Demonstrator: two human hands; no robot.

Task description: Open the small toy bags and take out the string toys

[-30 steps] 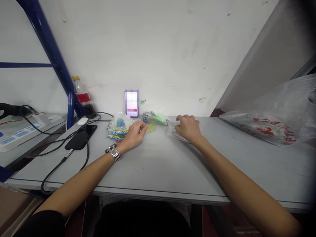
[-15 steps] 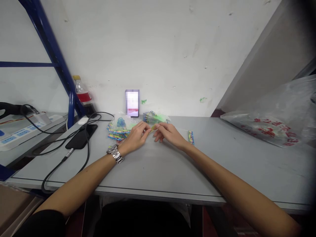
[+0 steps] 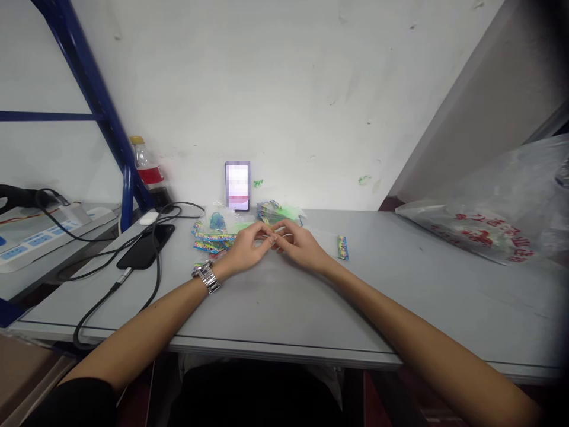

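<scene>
My left hand, with a metal watch on its wrist, and my right hand meet fingertip to fingertip over the grey table. Between the fingers is a small pale thing, too small to make out. Just left of my left hand lies a pile of colourful packets with a blue item in a clear bag. Behind my hands lies a heap of green packets. A clear bag with a colourful header rests on the table right of my right hand.
A phone stands upright against the wall. A black phone with cables lies at the left, near a drink bottle and a blue rack post. A large plastic bag with red print sits at the right.
My right hand left the clear bag on the table and moved left to meet my left hand. Both hands now pinch together at the fingertips.
</scene>
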